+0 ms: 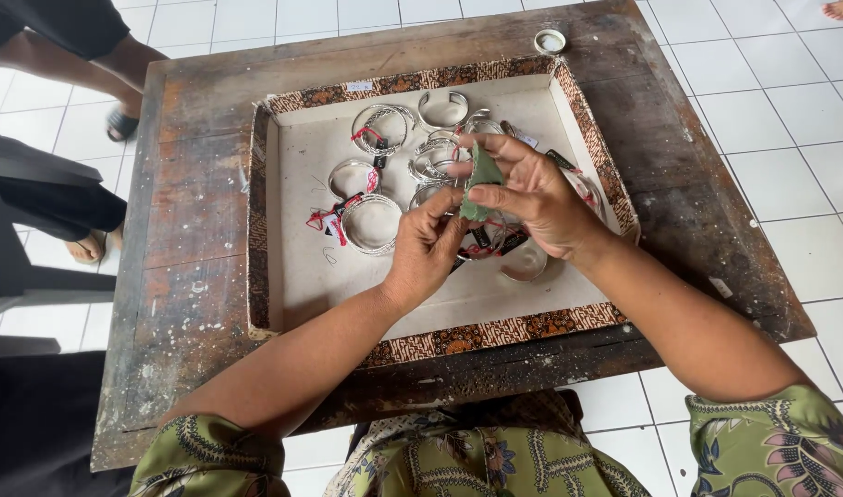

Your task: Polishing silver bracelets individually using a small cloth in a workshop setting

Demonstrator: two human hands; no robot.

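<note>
The person is wearing a green floral-patterned garment point(495, 460) with short sleeves point(780, 442), showing along the frame's bottom edge; forearms are bare.

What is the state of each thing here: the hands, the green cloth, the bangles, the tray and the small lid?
Left hand: fingertips pinching the green cloth.
Right hand: closed on the cloth.
Green cloth: folded, held above the tray.
Silver bangles: lying flat in the tray, some tagged.
Tray: open, on the wooden table.
Small round lid: on the table.
</note>
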